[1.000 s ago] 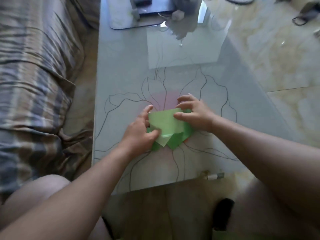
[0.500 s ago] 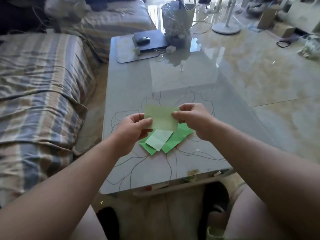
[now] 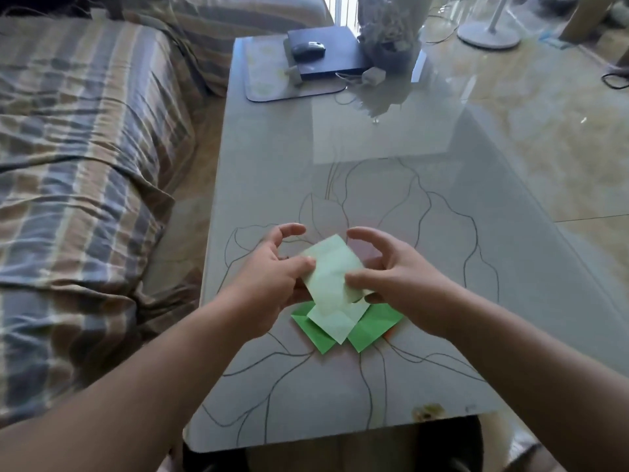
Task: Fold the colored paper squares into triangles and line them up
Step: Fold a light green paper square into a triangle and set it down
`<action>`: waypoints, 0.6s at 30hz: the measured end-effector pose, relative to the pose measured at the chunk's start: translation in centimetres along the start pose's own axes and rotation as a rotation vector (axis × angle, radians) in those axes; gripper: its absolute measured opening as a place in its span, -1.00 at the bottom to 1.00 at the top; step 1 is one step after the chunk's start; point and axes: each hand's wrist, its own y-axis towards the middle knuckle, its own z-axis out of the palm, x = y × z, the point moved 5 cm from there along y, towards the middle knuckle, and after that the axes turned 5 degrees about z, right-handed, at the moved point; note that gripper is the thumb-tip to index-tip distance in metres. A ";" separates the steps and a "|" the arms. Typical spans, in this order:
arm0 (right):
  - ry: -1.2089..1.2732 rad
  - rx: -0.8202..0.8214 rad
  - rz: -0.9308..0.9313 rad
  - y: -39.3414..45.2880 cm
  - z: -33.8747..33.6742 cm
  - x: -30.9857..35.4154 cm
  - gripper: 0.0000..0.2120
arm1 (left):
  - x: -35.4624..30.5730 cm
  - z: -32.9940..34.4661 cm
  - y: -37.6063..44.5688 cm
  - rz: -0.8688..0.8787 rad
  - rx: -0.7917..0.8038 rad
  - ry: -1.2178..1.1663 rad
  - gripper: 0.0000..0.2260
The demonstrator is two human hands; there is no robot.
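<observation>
A pale green paper square [image 3: 332,269] is held tilted above the glass table [image 3: 272,172], pinched on its left edge by my left hand [image 3: 272,267] and on its right edge by my right hand [image 3: 384,270]. Both index fingers arch free above it. Just below the hands, a small pile lies on the table: another pale green sheet [image 3: 337,321] rests over bright green sheets [image 3: 371,327]. A sliver of orange paper [image 3: 390,333] peeks out at the pile's right edge.
A striped sofa [image 3: 85,158] runs along the table's left side. At the table's far end sit a mat [image 3: 269,76], a dark flat box with a mouse [image 3: 308,49] on it, and a vase [image 3: 388,32]. A fan base [image 3: 488,34] stands on the floor at right.
The pale green sheet was lifted off the pile and now sits tilted between both hands. The view has shifted, showing more of the table's far end.
</observation>
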 end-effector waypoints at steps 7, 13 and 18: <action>0.142 -0.110 -0.005 0.2 -1.3 -0.2 -0.46 | -0.6 1.0 0.2 -0.022 0.090 0.005 -0.87; 0.175 -0.096 -0.083 -0.5 -2.2 0.7 -0.70 | 0.6 1.3 -0.1 -0.037 0.011 -0.120 -0.85; -0.282 -0.094 -0.150 -1.0 -2.8 0.8 -0.71 | 0.3 0.9 -0.2 -0.032 -0.041 -0.153 -0.84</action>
